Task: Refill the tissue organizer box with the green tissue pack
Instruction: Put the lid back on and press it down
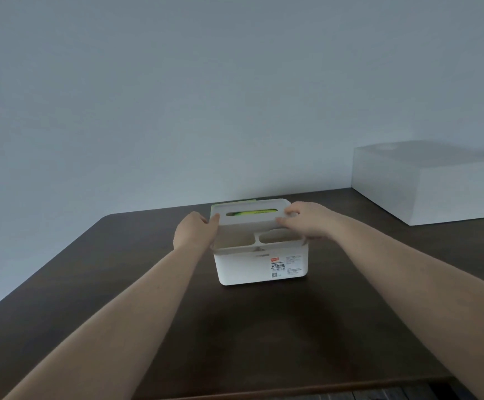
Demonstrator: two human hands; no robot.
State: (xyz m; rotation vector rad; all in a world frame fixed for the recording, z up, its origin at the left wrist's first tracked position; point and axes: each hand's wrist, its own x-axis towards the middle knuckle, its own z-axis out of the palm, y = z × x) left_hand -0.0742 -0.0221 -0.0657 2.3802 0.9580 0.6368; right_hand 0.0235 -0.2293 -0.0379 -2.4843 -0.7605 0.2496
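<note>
A white tissue organizer box (246,268) stands in the middle of the dark table, with a label on its front wall. Its white lid (252,221) with a long slot sits tilted on the back part of the box. The green tissue pack (249,212) shows through the slot and as a thin green edge behind the lid. My left hand (196,232) grips the lid's left end. My right hand (307,220) grips the lid's right end. Two open compartments lie in front of the lid.
A large white box (428,183) stands at the back right of the dark wooden table (235,342). A plain pale wall rises behind the table. The table's front edge runs along the bottom of the view.
</note>
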